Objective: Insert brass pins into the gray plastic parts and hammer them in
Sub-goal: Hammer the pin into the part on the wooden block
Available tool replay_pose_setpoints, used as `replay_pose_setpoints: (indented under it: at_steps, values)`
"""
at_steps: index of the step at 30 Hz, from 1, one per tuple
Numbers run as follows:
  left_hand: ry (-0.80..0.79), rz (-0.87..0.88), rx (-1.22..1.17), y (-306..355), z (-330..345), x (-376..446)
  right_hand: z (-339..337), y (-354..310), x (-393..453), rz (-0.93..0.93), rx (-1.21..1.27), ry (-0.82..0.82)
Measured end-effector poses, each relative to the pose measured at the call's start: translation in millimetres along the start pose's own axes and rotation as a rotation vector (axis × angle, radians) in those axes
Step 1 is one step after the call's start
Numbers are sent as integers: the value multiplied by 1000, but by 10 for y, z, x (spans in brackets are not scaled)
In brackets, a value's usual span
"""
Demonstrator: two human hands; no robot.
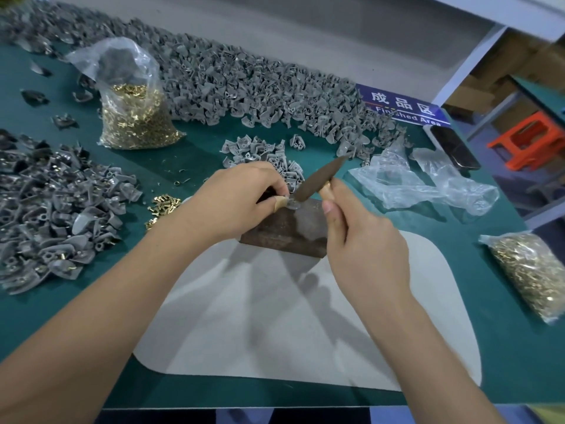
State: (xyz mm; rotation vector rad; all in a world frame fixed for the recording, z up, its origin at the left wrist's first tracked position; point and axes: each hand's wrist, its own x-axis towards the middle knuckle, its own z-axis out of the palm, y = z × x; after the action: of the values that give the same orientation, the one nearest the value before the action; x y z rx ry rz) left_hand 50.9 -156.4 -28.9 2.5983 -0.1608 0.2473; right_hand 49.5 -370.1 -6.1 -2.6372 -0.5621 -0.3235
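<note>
My left hand (235,200) pinches a small gray plastic part (292,204) on top of a dark rusty metal block (286,229). My right hand (363,240) grips the wooden handle of a small hammer (321,182), whose dark head lies tilted with its lower end on the part. A little heap of loose brass pins (162,208) lies just left of my left wrist. A small cluster of gray parts (266,154) sits behind my hands. Any pin in the held part is hidden.
An open bag of brass pins (134,117) stands at back left, another bag (532,273) lies at right. Gray parts form a long heap (244,81) along the back and a pile (55,215) at left. Crumpled clear plastic (428,182), a phone (455,146), a white mat (275,316).
</note>
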Motion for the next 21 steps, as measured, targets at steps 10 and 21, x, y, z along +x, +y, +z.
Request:
replay_pose_setpoints:
  at_steps: [10, 21]
  values:
    - [1, 0, -1, 7, -19, 1, 18, -9, -20, -7, 26, 100]
    - [18, 16, -61, -28, -9, 8, 7, -49, -8, -16, -32, 76]
